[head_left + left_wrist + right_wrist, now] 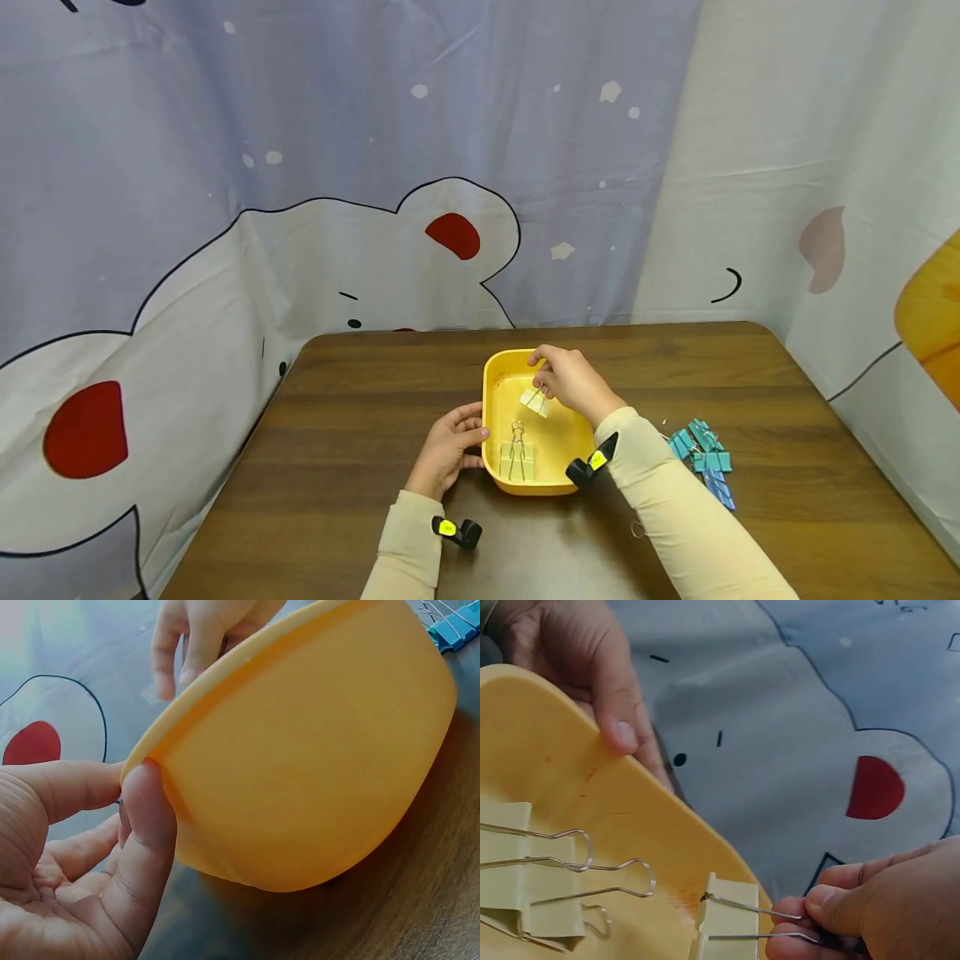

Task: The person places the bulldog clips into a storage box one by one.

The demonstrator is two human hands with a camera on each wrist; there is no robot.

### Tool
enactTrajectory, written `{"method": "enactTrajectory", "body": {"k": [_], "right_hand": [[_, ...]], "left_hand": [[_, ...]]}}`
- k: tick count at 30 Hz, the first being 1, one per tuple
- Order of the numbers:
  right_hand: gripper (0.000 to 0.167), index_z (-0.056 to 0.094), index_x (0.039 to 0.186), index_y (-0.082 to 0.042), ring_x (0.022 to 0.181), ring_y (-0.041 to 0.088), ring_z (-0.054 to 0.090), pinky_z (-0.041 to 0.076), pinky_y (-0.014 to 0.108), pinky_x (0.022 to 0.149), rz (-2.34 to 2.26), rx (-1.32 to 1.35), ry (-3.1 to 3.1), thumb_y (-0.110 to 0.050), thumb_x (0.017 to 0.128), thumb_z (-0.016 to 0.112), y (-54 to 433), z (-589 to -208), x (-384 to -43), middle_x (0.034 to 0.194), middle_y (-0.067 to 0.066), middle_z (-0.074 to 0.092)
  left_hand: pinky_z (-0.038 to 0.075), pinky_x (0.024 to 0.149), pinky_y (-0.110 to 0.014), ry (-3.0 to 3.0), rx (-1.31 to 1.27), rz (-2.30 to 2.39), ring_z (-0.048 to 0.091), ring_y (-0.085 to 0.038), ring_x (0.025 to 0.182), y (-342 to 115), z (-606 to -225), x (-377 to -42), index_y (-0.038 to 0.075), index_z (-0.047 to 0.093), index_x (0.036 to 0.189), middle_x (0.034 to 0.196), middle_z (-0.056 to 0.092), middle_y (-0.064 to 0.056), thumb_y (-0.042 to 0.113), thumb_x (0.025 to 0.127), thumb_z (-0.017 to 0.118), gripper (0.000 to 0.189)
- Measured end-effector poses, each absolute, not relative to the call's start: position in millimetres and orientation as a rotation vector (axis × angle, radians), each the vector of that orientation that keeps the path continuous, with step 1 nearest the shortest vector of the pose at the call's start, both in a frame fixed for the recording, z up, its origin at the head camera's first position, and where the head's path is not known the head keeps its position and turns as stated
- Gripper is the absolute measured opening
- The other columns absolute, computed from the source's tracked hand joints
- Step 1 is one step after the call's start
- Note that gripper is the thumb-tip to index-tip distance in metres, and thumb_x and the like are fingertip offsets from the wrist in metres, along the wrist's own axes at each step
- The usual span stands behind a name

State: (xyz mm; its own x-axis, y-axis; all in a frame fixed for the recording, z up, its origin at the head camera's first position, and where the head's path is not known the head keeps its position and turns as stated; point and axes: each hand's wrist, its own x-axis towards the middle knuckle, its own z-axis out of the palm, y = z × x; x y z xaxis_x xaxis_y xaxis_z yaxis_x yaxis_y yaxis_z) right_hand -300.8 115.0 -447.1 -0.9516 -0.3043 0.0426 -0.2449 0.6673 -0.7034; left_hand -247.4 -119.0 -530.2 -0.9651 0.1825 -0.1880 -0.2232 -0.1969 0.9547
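A yellow plastic tray (558, 446) with raised walls stands on the table. My left hand (447, 446) pinches its left rim, and the left wrist view shows thumb and finger (148, 802) against that edge. Over the tray's far part, my right hand (573, 383) holds a pale yellow binder clip (535, 402) by its wire handles. In the right wrist view this clip (731, 915) hangs near the tray wall, thumb and fingers pinching the wires. More pale yellow binder clips (517, 462) lie together in the tray's near left corner, their wire loops pointing away from me.
Right of the tray, teal binder clips (705, 446) lie in a pile on the brown wooden table (360, 417), with blue clips (718, 487) at its near side. My right forearm passes just left of them. A patterned curtain (337, 125) hangs behind the table.
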Motion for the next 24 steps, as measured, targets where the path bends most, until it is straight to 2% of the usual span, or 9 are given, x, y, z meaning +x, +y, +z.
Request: {"method": "enactTrajectory", "body": {"k": [12, 24], "right_hand": [[0.016, 0.064, 0.112, 0.003, 0.066, 0.017, 0.064, 0.057, 0.029, 0.061, -1.040, -0.730, 2.639, 0.003, 0.096, 0.063, 94, -470, -315, 0.080, 0.005, 0.069], [0.010, 0.067, 0.105, 0.000, 0.063, 0.018, 0.063, 0.055, 0.025, 0.058, -0.985, -0.840, 2.565, 0.002, 0.095, 0.065, 90, -483, -315, 0.080, 0.005, 0.068]], "left_hand": [[0.056, 0.047, -0.025, 1.772, 0.026, 2.270, 0.062, -0.013, 0.071, -120, -537, -250, -0.004, 0.045, 0.146, 0.098, 0.060, -0.008, -0.004, 0.096, 0.060, 0.052], [0.056, 0.048, -0.023, 1.667, 0.074, 2.341, 0.062, -0.012, 0.074, -121, -547, -252, -0.005, 0.041, 0.148, 0.103, 0.058, -0.008, -0.005, 0.097, 0.059, 0.054]]}}
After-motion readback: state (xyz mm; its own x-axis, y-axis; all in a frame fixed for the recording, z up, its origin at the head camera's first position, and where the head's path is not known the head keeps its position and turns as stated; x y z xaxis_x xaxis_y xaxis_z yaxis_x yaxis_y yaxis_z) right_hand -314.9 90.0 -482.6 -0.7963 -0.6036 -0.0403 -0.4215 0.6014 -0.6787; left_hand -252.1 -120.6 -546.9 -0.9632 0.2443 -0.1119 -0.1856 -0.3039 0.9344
